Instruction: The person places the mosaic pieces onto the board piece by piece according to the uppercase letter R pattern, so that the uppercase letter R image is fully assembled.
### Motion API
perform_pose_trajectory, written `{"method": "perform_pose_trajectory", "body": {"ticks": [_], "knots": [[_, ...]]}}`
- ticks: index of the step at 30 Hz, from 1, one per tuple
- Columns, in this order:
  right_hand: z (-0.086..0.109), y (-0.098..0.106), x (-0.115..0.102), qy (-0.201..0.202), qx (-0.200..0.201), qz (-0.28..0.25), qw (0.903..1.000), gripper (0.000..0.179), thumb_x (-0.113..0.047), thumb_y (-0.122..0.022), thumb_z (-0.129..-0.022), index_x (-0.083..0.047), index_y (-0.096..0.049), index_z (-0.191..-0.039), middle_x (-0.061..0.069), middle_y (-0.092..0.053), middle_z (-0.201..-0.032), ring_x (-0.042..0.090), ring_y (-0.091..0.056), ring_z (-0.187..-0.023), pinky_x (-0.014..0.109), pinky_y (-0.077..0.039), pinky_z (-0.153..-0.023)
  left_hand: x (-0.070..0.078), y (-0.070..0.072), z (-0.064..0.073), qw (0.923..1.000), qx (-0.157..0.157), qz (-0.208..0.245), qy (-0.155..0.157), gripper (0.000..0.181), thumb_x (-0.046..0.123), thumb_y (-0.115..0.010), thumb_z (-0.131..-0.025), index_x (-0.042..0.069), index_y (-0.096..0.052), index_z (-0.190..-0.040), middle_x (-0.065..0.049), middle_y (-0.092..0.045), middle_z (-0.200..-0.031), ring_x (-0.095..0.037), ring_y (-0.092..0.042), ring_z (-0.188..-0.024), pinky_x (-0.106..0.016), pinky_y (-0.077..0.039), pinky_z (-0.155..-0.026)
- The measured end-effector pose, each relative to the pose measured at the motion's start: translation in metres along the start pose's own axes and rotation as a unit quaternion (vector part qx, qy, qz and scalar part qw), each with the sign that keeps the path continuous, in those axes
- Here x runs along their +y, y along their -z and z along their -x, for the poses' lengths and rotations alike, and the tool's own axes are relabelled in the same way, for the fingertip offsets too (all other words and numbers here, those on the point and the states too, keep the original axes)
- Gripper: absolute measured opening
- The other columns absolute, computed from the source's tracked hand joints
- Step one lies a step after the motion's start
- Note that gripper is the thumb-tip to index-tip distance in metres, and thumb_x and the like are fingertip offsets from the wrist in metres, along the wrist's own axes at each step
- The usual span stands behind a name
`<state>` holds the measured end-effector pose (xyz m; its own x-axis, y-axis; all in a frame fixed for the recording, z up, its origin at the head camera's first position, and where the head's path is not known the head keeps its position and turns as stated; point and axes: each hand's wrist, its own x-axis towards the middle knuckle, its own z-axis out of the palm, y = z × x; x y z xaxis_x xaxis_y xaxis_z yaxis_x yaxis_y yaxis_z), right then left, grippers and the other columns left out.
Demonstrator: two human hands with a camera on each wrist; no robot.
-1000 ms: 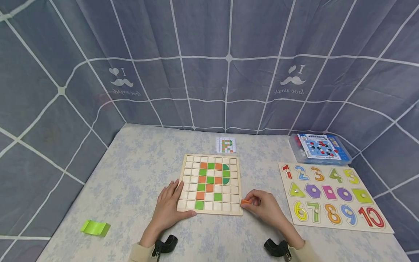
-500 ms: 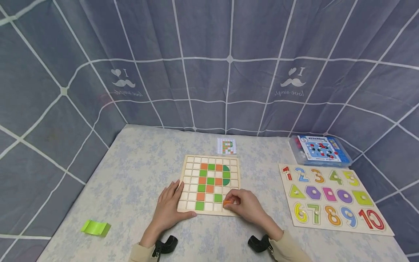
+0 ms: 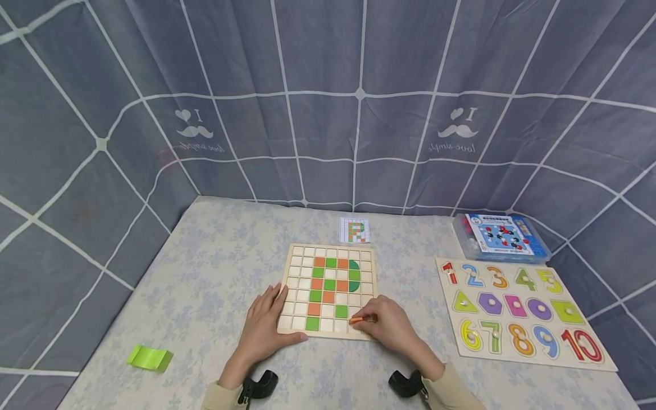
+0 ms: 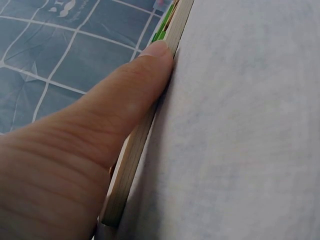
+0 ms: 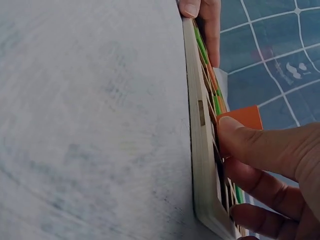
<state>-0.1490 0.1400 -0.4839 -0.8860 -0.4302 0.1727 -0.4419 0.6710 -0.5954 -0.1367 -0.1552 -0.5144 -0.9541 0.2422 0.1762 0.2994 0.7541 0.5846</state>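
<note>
A wooden grid board (image 3: 373,267) lies flat on the table, its cells partly filled with orange, green and dark green rounded tiles. My left hand (image 3: 262,322) rests at the board's lower left corner, fingers along the left side and thumb by the front edge. In the left wrist view the thumb (image 4: 135,80) touches that edge. Over the board's lower right part, my right hand (image 3: 388,323) pinches an orange square tile (image 5: 245,116) between thumb and fingers. The tile is tilted up from the grid; whether its lower edge touches a cell I cannot tell.
Behind the board lies a small pattern card (image 3: 354,230). To the right is a number and shape puzzle board (image 3: 528,354), with a clear plastic box (image 3: 502,236) behind it. A bright green folded piece (image 3: 150,357) lies at the left. A grey curtain (image 3: 318,125) encloses the table.
My right hand has moved left with the orange tile, from beside the board's right edge to above its lower right cells. The tile's tilt has shifted slightly. My left hand has stayed in place.
</note>
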Motion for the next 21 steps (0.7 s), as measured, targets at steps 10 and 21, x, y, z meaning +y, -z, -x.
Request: {"method": "perform_pose_trajectory", "body": {"ticks": [10, 21], "knots": [[0.0018, 0.0006, 0.0004, 0.028, 0.011, 0.014, 0.9995, 0.009, -0.029, -0.071, -0.087, -0.022, -0.078, -0.087, -0.021, -0.056, -0.073, 0.003, -0.041, -0.061, 0.021, -0.033, -0.052, 0.0007, 0.0001, 0.0006, 0.9999, 0.008, 0.000, -0.007, 0.109, 0.059, -0.077, -0.066, -0.001, -0.034, -0.146, -0.021, -0.028, -0.150, -0.040, -0.017, -0.138, -0.056, -0.015, -0.107], [0.0006, 0.0039, 0.0039, -0.008, -0.026, -0.050, 0.9984, 0.010, -0.030, -0.070, -0.087, -0.025, -0.075, -0.081, -0.020, -0.057, -0.075, 0.006, -0.045, -0.067, 0.024, -0.039, -0.057, 0.0014, 0.0018, 0.0002, 1.0000, 0.002, -0.006, 0.000, 0.108, 0.059, -0.077, -0.067, -0.001, -0.034, -0.146, -0.021, -0.029, -0.149, -0.040, -0.018, -0.138, -0.057, -0.016, -0.107]]}}
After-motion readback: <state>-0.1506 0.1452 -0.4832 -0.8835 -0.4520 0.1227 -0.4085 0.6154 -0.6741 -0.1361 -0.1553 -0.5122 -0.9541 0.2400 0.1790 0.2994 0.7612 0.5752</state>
